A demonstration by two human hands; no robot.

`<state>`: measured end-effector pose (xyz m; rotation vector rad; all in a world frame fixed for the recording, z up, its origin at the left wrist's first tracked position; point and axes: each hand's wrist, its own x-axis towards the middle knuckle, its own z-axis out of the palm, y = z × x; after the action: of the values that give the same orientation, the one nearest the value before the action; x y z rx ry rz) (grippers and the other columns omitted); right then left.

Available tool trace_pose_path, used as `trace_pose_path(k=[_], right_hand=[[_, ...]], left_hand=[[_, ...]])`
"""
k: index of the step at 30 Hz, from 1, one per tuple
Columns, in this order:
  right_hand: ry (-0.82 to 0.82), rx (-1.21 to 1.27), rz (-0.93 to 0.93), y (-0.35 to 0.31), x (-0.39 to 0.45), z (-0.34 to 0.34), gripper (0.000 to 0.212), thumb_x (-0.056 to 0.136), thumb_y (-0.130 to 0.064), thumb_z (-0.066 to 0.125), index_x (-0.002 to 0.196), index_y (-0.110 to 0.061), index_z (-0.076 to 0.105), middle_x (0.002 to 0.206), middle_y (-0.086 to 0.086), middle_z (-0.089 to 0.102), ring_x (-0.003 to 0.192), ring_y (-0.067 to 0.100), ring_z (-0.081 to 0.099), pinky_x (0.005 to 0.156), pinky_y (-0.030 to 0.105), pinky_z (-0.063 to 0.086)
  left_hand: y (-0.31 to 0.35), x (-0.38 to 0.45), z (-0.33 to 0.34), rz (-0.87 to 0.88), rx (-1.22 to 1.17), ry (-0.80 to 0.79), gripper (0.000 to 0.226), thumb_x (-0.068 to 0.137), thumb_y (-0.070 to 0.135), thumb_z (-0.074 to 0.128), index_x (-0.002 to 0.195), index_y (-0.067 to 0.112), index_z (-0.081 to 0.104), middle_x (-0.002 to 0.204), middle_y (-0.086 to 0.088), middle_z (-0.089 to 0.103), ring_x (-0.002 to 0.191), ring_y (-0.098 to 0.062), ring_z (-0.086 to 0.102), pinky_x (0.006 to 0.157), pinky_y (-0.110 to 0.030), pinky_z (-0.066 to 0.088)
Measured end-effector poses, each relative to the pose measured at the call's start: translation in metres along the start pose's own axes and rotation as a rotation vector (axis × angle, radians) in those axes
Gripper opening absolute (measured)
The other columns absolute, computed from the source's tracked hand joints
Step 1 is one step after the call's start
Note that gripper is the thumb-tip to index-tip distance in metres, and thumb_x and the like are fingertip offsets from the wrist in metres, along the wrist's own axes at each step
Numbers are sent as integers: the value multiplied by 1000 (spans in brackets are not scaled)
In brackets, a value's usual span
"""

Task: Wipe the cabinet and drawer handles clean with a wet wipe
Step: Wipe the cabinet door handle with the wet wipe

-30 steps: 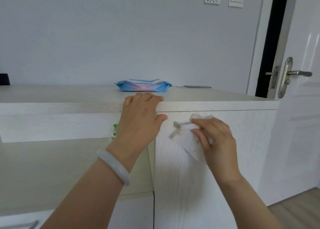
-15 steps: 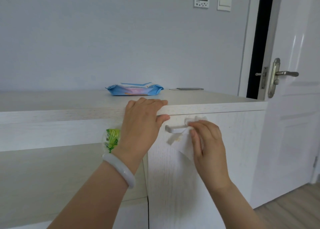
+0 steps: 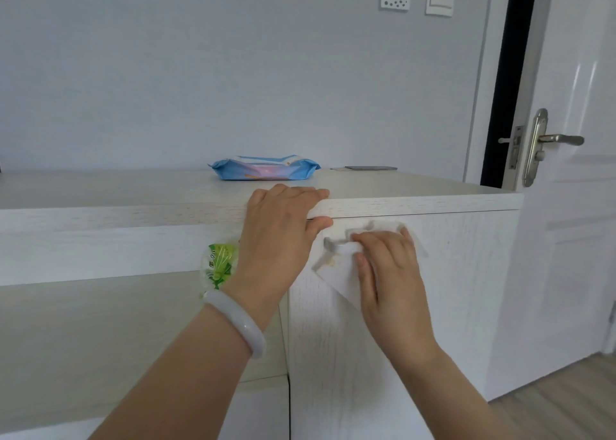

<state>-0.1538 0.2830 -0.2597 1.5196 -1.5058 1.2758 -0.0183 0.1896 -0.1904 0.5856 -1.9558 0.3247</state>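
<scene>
Wipes pack (image 3: pixel 265 167) on cabinet top (image 3: pixel 416 189), door (image 3: pixel 573 239) right.

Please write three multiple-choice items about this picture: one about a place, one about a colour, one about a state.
1. Where does the wipe pack lie?
A. on the cabinet top
B. on the floor
C. inside the shelf

2. What colour is the bracelet?
A. red
B. pale white
C. black

3. What does the right hand do?
A. hangs idle
B. turns the door lever
C. presses a wet wipe on the cabinet handle

Key: A, the wipe pack lies on the cabinet top; B, the bracelet is pale; C, the right hand holds the wet wipe against the cabinet handle.
</scene>
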Motion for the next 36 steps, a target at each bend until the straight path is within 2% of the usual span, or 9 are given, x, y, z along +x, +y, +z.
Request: trace_pose_path(k=[3, 7, 11, 14, 20, 24, 29, 33, 36], right_hand=[[-40, 21, -22, 18, 5, -17, 26, 97, -21, 40, 111, -18, 62, 110, -7, 59, 107, 10, 49, 103, 24, 35], [-38, 9, 32, 6, 15, -8, 16, 95, -23, 44, 90, -19, 59, 89, -8, 54, 87, 10, 46, 82, 23, 34], [-108, -11, -36, 15, 16, -9, 22, 98, -27, 39, 92, -20, 58, 90, -11, 54, 87, 8, 47, 84, 22, 32], [-61, 22, 3, 16, 16, -11, 23, 97, -27, 38, 91, -19, 59, 91, -10, 56, 89, 9, 49, 86, 20, 30], [-106, -38, -55, 3, 14, -1, 21, 99, -25, 35, 93, -23, 56, 91, -14, 52, 89, 10, 48, 89, 28, 31], [-11, 12, 43, 17, 12, -9, 17, 98, -22, 35, 88, -32, 46, 89, -15, 48, 89, 11, 47, 88, 25, 28], [3, -64, 93, -11, 9, 13, 25, 98, -22, 31, 90, -22, 54, 89, -10, 52, 91, 13, 43, 103, 37, 27], [-109, -77, -49, 13, 10, -8, 25, 100, -25, 32, 100, -22, 56, 97, -10, 53, 95, 13, 46, 93, 28, 31], [-62, -8, 47, 14, 13, -10, 23, 98, -25, 32, 92, -22, 54, 93, -10, 54, 91, 14, 47, 87, 25, 29]], left_hand=[[-2, 0, 1, 8, 5, 12, 34, 86, 39, 67, 117, 26, 67, 107, 6, 70, 98, -19, 61, 85, -28, 25], [-1, 1, 2, 4, 3, 16, 34, 84, 38, 70, 115, 26, 68, 104, 5, 70, 97, -20, 62, 83, -29, 25], [-1, 1, 1, 11, -6, 4, 34, 85, 39, 68, 117, 27, 67, 107, 7, 70, 100, -19, 61, 85, -28, 25], [-1, 1, 0, 9, -8, 2, 34, 85, 39, 68, 117, 26, 67, 107, 6, 70, 99, -19, 61, 85, -29, 25], [-1, 0, 1, 22, 2, 17, 34, 84, 37, 69, 115, 24, 68, 104, 5, 71, 96, -21, 63, 82, -29, 25], [-1, 0, 0, 17, -6, 8, 34, 86, 38, 67, 117, 25, 67, 107, 6, 70, 98, -19, 61, 84, -29, 25], [-2, 1, 2, 26, -4, 16, 36, 84, 42, 61, 116, 25, 68, 105, 6, 71, 96, -20, 62, 83, -30, 26], [-3, 0, 1, 27, 4, 10, 34, 86, 40, 65, 117, 25, 67, 106, 6, 70, 98, -19, 62, 84, -28, 25], [-3, 0, 2, 34, 3, 23, 33, 85, 39, 67, 115, 25, 67, 105, 6, 70, 96, -19, 62, 84, -28, 25]])
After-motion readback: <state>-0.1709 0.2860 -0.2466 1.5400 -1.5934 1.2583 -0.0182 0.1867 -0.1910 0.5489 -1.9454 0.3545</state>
